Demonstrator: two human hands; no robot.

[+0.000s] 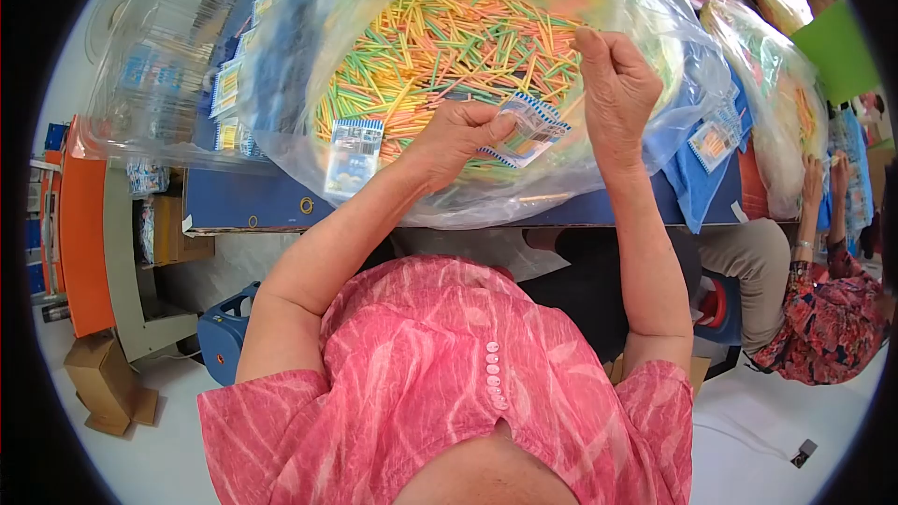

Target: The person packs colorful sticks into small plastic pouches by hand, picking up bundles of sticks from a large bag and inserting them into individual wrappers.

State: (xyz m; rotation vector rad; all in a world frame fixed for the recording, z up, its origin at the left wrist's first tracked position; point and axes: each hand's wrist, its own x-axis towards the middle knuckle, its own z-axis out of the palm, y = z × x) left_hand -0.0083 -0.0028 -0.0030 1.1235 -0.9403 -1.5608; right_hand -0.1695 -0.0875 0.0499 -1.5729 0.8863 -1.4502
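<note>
Closest is a pink shirt [440, 346]. At the table's [224, 198] left end, a clear container [105, 122] crowds in, its packets' print unreadable. Over the bag [486, 212] by the front edge, the left hand [456, 138] pinches a striped packet [533, 136], thumb on top. Coloured sticks [402, 37] lie behind. The right hand [617, 79] curls tight, whether round anything I can't tell.

The left hand [458, 138] covers one end of the small blue-and-white plastic packet [537, 133], whose print is too small to read. Curled fingers hide whether the right hand [619, 82] grips anything. The top edge cuts off the large translucent plastic bag [449, 212]; the dark rim crops a co-worker in a red patterned shirt [831, 332].
</note>
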